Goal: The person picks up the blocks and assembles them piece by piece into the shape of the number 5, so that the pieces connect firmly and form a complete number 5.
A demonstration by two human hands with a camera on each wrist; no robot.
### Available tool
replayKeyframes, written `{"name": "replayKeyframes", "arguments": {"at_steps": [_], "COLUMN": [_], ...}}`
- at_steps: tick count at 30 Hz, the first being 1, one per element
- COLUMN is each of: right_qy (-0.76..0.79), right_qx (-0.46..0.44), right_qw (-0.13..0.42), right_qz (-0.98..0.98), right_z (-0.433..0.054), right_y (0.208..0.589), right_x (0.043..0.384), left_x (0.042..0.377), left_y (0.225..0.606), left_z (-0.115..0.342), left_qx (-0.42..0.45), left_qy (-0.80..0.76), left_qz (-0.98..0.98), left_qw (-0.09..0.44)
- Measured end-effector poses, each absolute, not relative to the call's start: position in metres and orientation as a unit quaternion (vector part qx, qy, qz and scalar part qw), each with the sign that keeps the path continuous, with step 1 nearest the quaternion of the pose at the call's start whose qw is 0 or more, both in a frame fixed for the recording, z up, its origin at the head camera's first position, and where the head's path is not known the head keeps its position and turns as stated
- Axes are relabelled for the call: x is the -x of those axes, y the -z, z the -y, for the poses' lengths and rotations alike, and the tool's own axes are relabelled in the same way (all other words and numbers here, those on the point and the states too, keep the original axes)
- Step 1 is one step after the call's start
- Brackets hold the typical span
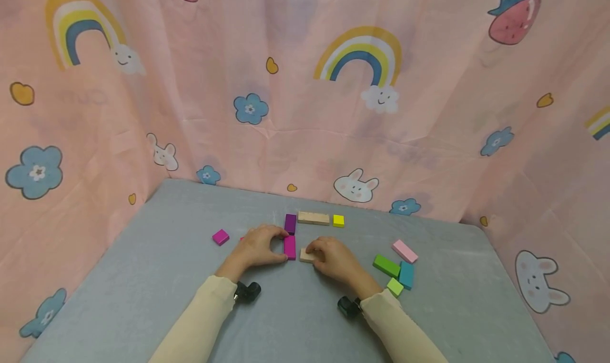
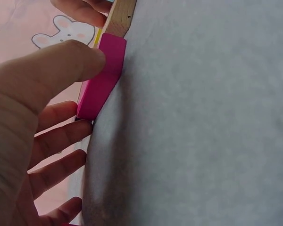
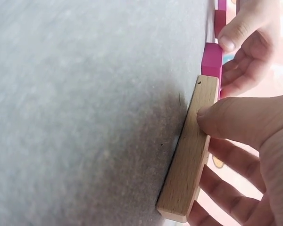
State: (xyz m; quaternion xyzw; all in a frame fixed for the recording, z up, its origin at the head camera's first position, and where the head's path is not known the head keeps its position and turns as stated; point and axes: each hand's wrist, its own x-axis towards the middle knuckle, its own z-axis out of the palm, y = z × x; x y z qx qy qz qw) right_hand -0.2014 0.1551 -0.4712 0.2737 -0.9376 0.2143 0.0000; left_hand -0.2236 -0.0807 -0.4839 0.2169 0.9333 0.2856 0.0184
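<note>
My left hand (image 1: pixel 258 246) pinches a magenta block (image 1: pixel 289 247) at the middle of the table, its thumb on the near side and a finger at the far end. In the left wrist view the thumb presses the magenta block (image 2: pixel 104 82). To its right, my right hand (image 1: pixel 337 260) grips a natural wooden block (image 1: pixel 305 256); the right wrist view shows the thumb on the long face of this wooden block (image 3: pixel 186 165). A purple block (image 1: pixel 290 223) lies just beyond the magenta one. Behind stand another wooden block (image 1: pixel 313 218) and a yellow block (image 1: pixel 338 221).
On the right lie a pink block (image 1: pixel 404 251), a green block (image 1: pixel 386 266), a blue block (image 1: pixel 406 275) and a lime block (image 1: pixel 394 286). A magenta square block (image 1: pixel 221 237) lies at left, with another mostly hidden behind the left hand. A patterned pink curtain (image 1: pixel 295 140) borders the grey table (image 1: pixel 143 278).
</note>
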Motion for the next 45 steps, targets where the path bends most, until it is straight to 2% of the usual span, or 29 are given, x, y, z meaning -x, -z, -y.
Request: {"name": "replayKeyframes", "arguments": {"at_steps": [24,34,45], "right_qy": [-0.231,-0.253,-0.252], "right_qx": [-0.217,-0.188,-0.186], "right_qw": [-0.005,-0.034,-0.023], "right_qz": [0.949,0.948,0.949], "right_z": [-0.168,-0.170,-0.171], "right_y": [0.470,0.474,0.471], "right_x": [0.196,0.194,0.192], "left_x": [0.221,0.220,0.222], "left_y": [0.485,0.485,0.485], "left_z": [0.082,0.081,0.080], "left_qx": [-0.211,-0.215,-0.211], "left_qy": [-0.278,-0.284,-0.284], "left_qz": [-0.937,-0.934,-0.935], "left_qw": [0.018,0.021,0.025]}}
